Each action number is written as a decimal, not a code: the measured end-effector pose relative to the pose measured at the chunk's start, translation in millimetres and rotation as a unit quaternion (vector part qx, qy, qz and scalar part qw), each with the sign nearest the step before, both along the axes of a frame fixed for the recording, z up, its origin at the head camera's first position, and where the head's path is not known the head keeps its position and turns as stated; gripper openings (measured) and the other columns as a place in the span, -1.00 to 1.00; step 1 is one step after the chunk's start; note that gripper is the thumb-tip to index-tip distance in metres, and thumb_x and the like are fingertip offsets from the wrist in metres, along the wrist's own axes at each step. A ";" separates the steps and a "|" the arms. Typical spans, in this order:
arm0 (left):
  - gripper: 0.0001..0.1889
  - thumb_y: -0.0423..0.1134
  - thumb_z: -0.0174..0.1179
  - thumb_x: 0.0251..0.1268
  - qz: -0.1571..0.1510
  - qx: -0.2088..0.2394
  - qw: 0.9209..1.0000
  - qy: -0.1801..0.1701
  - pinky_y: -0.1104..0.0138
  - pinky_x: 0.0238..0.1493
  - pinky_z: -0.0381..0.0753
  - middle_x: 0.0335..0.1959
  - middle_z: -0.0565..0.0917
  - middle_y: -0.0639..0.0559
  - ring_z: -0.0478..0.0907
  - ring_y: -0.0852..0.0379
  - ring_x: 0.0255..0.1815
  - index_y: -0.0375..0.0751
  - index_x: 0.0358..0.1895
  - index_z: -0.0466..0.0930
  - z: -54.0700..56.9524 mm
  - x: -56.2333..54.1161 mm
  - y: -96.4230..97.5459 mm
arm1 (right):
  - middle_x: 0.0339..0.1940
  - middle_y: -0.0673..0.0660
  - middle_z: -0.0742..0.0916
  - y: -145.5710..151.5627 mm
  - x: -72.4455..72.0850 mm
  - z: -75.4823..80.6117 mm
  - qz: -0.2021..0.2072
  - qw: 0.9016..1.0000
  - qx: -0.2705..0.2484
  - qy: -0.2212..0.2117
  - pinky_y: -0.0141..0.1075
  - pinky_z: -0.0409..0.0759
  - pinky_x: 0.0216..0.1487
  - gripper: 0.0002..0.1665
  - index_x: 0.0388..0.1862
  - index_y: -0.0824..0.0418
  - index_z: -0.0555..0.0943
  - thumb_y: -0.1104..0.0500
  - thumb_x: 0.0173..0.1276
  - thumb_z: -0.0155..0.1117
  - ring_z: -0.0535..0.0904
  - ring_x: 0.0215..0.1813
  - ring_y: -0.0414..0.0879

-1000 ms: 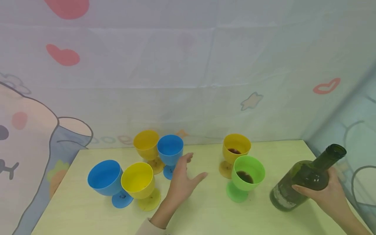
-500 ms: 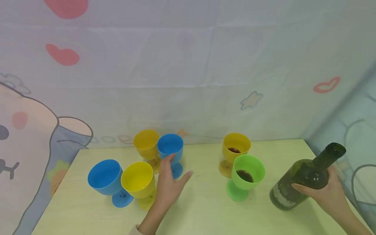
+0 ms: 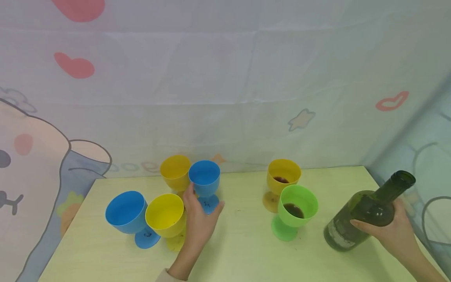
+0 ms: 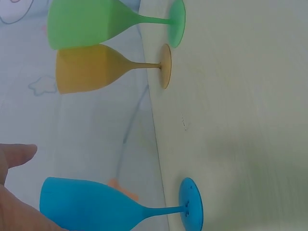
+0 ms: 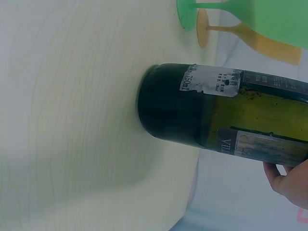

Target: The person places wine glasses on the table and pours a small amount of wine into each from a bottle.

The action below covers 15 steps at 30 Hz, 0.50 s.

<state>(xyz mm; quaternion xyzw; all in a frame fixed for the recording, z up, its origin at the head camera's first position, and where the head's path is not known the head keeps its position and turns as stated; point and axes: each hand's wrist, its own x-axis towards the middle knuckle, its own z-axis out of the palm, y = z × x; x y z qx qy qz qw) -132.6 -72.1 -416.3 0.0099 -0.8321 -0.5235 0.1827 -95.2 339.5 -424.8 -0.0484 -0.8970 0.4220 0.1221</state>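
Note:
My left hand (image 3: pixel 201 221) is in front of the back blue goblet (image 3: pixel 204 176), thumb spread from the fingers and nothing held. In the left wrist view that blue goblet (image 4: pixel 91 204) stands beside the thumb (image 4: pixel 21 153) and fingers. With my right hand (image 3: pixel 398 237) I grip a dark green wine bottle (image 3: pixel 364 213) by its body at the table's right side, its neck pointing up and right. The right wrist view shows its torn labels and the bottle's base (image 5: pixel 159 103) close to the tabletop. Most of the right fingers are hidden behind the bottle.
Dark liquid lies in an orange-yellow goblet (image 3: pixel 283 170) and a green goblet (image 3: pixel 299 203) between my hands. At left stand another blue goblet (image 3: pixel 128 223), a bright yellow goblet (image 3: pixel 176 231) and a second orange-yellow goblet (image 3: pixel 174 178). A printed curtain (image 3: pixel 232 78) hangs behind the table (image 3: pixel 246 258).
My left hand has shifted left, from the right side of the back blue goblet to its front left. The right hand and bottle have stayed in place.

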 end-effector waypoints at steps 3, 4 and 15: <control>-0.09 -0.33 0.33 0.03 0.010 0.012 1.000 0.001 -0.10 0.22 0.13 0.28 0.01 -0.27 0.07 -0.22 0.27 -0.34 0.35 -0.14 -1.2 -5.3 1.6 | 0.08 0.17 0.30 0.7 -0.4 -0.5 0.003 1.000 0.005 0.009 0.20 0.23 -0.09 0.07 0.32 0.05 -0.02 0.22 -0.03 0.48 0.22 -0.08 -0.44; -0.09 -0.33 0.33 0.03 0.014 0.014 1.000 0.002 -0.09 0.23 0.13 0.28 0.01 -0.26 0.06 -0.21 0.27 -0.33 0.35 -0.14 -1.8 -7.2 2.3 | 0.07 0.14 0.30 1.1 -0.3 -1.1 0.004 1.000 0.002 0.013 0.20 0.23 -0.09 0.06 0.32 0.02 0.00 0.22 -0.04 0.48 0.15 -0.12 -0.53; -0.06 -0.29 0.38 -0.04 0.074 0.037 0.996 0.028 -0.12 0.21 0.11 0.26 0.06 -0.26 0.05 -0.19 0.24 -0.31 0.33 -0.11 -14.9 -28.4 5.8 | 0.10 0.27 0.28 1.3 0.6 -1.7 -0.005 1.000 0.004 -0.002 0.16 0.24 -0.09 0.07 0.33 0.11 -0.03 0.19 -0.02 0.47 0.24 -0.07 -0.35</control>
